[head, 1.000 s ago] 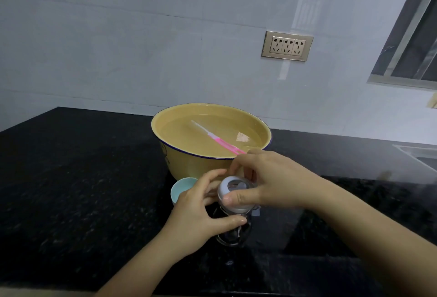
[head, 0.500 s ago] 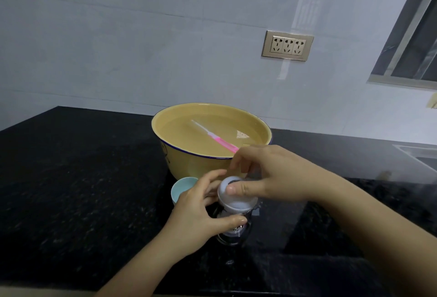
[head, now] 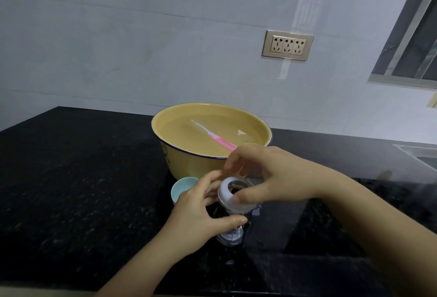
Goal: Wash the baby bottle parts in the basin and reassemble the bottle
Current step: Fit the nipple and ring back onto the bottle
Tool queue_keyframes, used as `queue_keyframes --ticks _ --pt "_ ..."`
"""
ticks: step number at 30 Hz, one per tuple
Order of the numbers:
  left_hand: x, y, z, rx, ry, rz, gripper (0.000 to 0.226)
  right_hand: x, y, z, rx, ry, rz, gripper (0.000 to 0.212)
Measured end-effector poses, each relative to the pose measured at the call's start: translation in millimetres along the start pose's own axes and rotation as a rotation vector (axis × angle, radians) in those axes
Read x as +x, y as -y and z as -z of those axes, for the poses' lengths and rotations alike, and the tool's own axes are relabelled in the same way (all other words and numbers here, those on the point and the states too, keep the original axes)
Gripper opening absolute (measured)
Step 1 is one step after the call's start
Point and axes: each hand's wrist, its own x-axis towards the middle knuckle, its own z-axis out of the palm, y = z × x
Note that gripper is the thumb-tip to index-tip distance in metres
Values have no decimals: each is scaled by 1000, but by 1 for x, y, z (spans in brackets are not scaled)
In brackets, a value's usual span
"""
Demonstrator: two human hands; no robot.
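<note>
A black speckled table (head: 82, 190) is seen from above, with a pale wall (head: 142, 48) at its far edge. Left of centre, a small light blue cap (head: 181, 190) is set open side up on the table, just near of a yellow basin (head: 189, 164). The basin is filled with water, and a pink and white brush (head: 212, 137) is lying in it.

The left hand (head: 201, 216) is wrapped round a clear bottle (head: 230, 237), which is stood upright on the table near the basin. Its fingers (head: 212, 183) are curled round the far side and its thumb is laid across the near side.

A white ring (head: 223, 202) is seated on the bottle's neck. It is pinched by the right hand (head: 272, 176), thumb on the near edge, fingers (head: 233, 160) curled over the far edge and blurred.

On the wall to the right, a socket plate (head: 287, 45) is mounted. A window (head: 413, 48) is seen at the far right.
</note>
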Motion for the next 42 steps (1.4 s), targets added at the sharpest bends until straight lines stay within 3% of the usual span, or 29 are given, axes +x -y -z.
queue_keyframes --ticks 3,8,13,15,20,22,27,29,33,42 --pt "0 -1 1 4 23 -8 71 -1 1 0 -2 41 9 39" --pt "0 2 0 -8 17 4 81 1 3 -7 -335 -63 -58 48" --pt "-1 -1 -1 -10 6 3 71 -1 1 -3 -63 74 37 50" --pt "-2 -4 -1 -11 6 4 69 -2 1 -4 -64 70 54 53" --pt "-2 -2 0 -17 0 42 81 -1 8 -13 -451 -95 -25 52" --pt "-1 -1 1 -10 1 50 82 0 8 -14 -492 -121 -10 56" --pt "-1 -2 0 21 31 33 74 -2 2 -2 -157 39 -8 45" --pt "-2 -3 0 43 61 31 68 -1 0 -3 -144 63 25 43" --pt "-2 -3 0 48 62 54 57 0 -1 -10 -177 -29 30 32" --pt "-2 2 -3 15 32 73 74 -1 4 -32 -216 -227 -115 45"
